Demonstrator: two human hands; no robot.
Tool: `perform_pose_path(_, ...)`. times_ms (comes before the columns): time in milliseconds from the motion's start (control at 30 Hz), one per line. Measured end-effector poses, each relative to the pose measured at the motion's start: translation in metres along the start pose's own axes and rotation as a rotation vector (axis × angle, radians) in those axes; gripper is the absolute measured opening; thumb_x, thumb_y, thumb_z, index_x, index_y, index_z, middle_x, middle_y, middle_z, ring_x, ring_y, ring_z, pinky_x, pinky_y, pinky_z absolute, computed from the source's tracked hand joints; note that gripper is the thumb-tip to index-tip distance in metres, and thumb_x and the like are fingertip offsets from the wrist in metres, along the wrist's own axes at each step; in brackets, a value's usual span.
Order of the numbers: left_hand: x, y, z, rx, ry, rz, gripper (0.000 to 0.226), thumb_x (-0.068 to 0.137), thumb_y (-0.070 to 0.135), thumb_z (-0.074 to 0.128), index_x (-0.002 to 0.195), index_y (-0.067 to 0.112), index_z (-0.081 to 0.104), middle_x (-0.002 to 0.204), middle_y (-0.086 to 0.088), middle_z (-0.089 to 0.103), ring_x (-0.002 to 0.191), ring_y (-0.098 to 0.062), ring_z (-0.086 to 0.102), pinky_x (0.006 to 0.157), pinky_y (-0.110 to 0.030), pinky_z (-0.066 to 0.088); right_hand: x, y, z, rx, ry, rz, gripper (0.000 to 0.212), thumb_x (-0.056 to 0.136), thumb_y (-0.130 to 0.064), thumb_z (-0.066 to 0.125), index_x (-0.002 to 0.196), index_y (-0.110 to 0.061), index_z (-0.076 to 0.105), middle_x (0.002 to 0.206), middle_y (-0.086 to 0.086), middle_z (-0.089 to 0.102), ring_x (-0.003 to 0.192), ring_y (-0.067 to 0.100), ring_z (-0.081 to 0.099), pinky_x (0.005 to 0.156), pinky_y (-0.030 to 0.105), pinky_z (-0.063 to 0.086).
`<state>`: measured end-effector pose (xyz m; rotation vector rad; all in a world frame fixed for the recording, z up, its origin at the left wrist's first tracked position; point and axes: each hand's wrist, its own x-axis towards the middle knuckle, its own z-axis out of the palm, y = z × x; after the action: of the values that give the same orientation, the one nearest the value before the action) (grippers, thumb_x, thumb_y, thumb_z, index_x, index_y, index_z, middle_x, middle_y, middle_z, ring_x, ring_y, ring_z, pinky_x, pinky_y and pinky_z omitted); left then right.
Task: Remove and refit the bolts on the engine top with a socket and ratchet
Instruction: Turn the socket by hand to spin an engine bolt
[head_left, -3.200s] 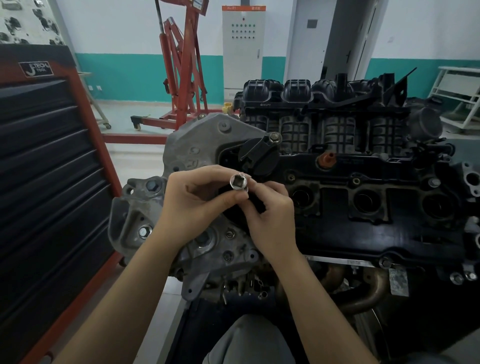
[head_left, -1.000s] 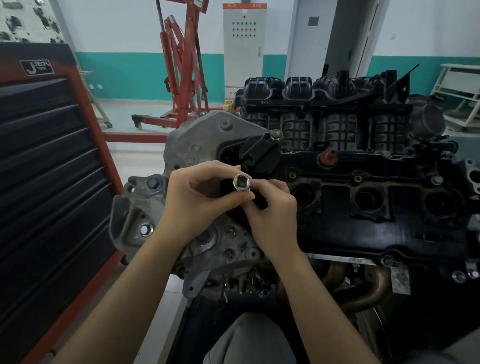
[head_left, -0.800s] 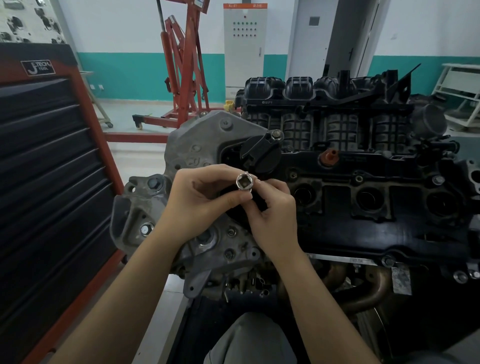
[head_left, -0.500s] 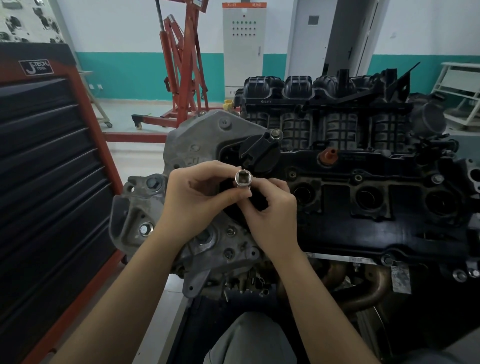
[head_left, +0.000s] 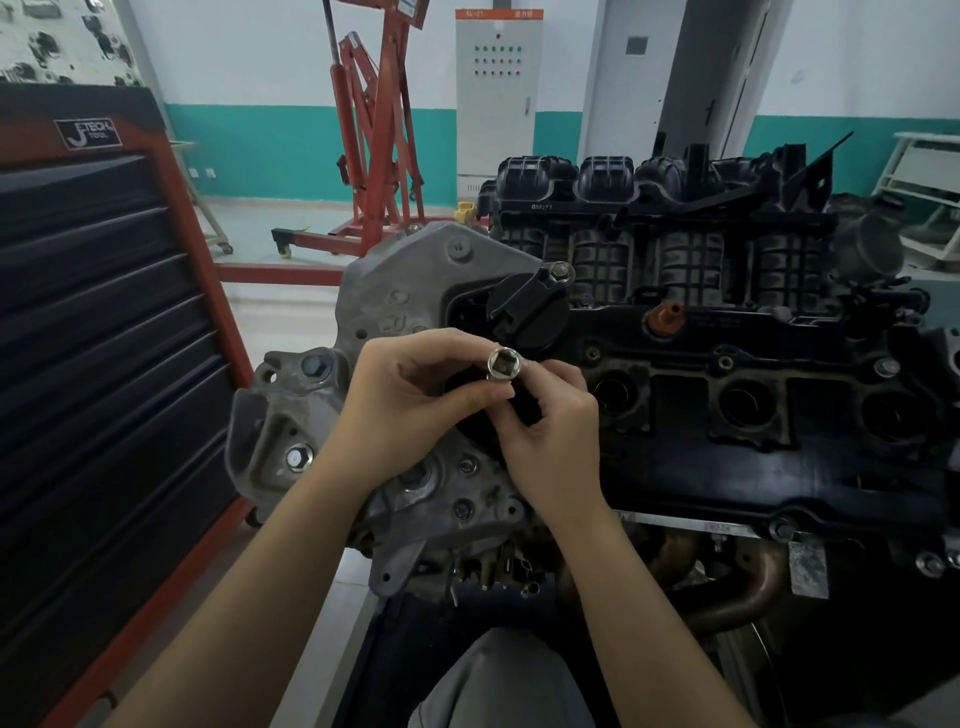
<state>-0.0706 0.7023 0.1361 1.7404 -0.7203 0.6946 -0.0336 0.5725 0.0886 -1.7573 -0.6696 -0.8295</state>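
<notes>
Chrome socket (head_left: 503, 365) pinched between fingertips of left hand (head_left: 410, 400) and right hand (head_left: 550, 436), square drive hole facing camera, held above near-left corner of black valve cover (head_left: 727, 467). No ratchet visible. Step, by my read: hand-turning socket on bolt, hidden beneath. Next: keep socket square, fetch ratchet.

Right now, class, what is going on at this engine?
A person stands at an engine and holds a small chrome socket between both hands, above the black valve cover. The left hand and the right hand each pinch it, its square drive hole facing up. No ratchet is in view. A bolt sits by the black filler cap. A tool cabinet stands on the left.
</notes>
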Motion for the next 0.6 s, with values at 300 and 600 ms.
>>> perform_pose_path(300,-0.0005,-0.0019,0.0006,0.068,0.045,0.054,0.023,0.071,-0.002,0.075,0.094,-0.003,0.068,0.089,-0.016,0.070,0.087,-0.023,0.070,0.088,-0.032,0.053,0.0009,-0.0039,0.0003,0.024,0.019,0.066,0.020,0.080,-0.020,0.070,0.097,-0.010,0.073,0.089,-0.012,0.067,0.093,0.012,0.055,0.085,0.033,0.048)
perform_pose_path(600,-0.0001,0.0009,0.0010,0.077,0.037,0.064,0.024,0.071,-0.003,0.076,0.094,-0.002,0.068,0.090,-0.014,0.070,0.088,-0.022,0.070,0.089,-0.033,0.053,-0.0007,-0.0010,-0.0006,-0.006,-0.003,0.073,0.018,0.082,-0.013,0.069,0.098,-0.007,0.073,0.087,0.001,0.072,0.095,0.027,0.057,0.081,0.039,0.050)
